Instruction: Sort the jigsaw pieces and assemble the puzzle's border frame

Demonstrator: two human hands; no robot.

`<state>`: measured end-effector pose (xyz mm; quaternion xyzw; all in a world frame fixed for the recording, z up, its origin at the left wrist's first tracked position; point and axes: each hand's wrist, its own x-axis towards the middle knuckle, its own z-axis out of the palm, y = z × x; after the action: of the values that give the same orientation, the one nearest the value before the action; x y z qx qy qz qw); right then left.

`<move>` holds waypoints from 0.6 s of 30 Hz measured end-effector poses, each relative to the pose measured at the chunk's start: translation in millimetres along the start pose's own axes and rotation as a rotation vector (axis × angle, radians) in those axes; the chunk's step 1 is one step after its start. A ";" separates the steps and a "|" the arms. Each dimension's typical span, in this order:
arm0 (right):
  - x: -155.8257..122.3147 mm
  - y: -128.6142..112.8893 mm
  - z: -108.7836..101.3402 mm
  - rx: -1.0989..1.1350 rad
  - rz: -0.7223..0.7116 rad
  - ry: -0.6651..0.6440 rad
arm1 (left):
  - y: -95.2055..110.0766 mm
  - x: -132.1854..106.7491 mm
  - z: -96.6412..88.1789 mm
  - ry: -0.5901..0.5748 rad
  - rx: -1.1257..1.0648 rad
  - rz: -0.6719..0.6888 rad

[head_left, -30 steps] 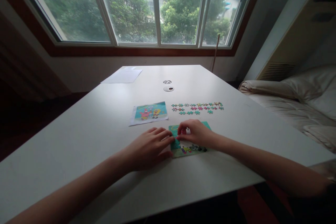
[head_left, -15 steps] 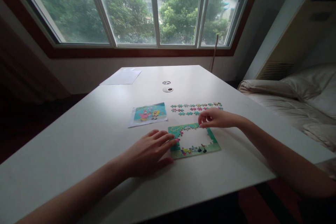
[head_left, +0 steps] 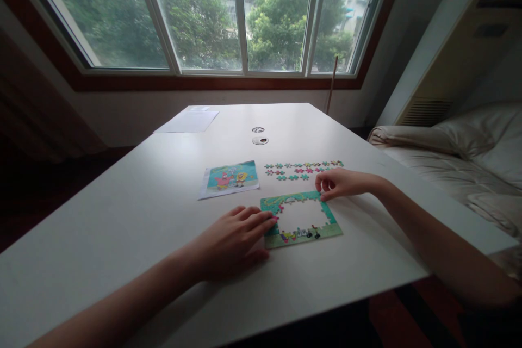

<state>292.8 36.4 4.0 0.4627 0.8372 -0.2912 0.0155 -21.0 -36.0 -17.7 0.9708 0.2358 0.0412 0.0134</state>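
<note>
A jigsaw puzzle (head_left: 302, 238) lies on the white table, its picture border joined around a bare white middle. Over its left side rests my left hand (head_left: 240, 234), spread and flat, fingertips touching the pieces. My right hand (head_left: 340, 182) is at the puzzle's top right corner, with fingers curled and thumb close to the index finger. Whatever may be between those fingertips is too small to make out. Just beyond the puzzle, loose jigsaw pieces (head_left: 293, 178) lie in rows, partly behind my right hand. A printed cartoon picture (head_left: 232, 178) lies to their left.
White sheets of paper (head_left: 187, 120) lie at the table's far left. Two round cable-hole covers (head_left: 260, 141) are set in the table top (head_left: 122, 217). A pale padded sofa (head_left: 432, 157) stands to the right, and a window (head_left: 204, 22) is beyond the table.
My right hand has shifted a little right along the puzzle's top edge to its corner. The left hand stays on the puzzle's left side.
</note>
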 end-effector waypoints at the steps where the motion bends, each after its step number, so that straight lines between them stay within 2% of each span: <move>1: 0.4 0.7 -0.1 0.002 0.002 -0.001 | 0.7 0.1 -0.5 0.000 0.001 0.008; 6: 2.3 4.8 -0.3 0.023 -0.007 -0.008 | 4.3 0.2 -3.5 -0.008 -0.014 0.053; 14: 1.2 4.8 -1.9 0.029 -0.015 -0.014 | 4.3 0.9 -5.9 -0.032 -0.011 0.049; 18: -2.7 16.4 -9.0 -0.023 -0.024 0.082 | 3.3 1.0 -7.0 -0.024 0.000 0.051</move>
<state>309.4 45.5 4.5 0.4643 0.8457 -0.2625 -0.0172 -19.2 -38.4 -10.6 0.9769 0.2108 0.0301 0.0154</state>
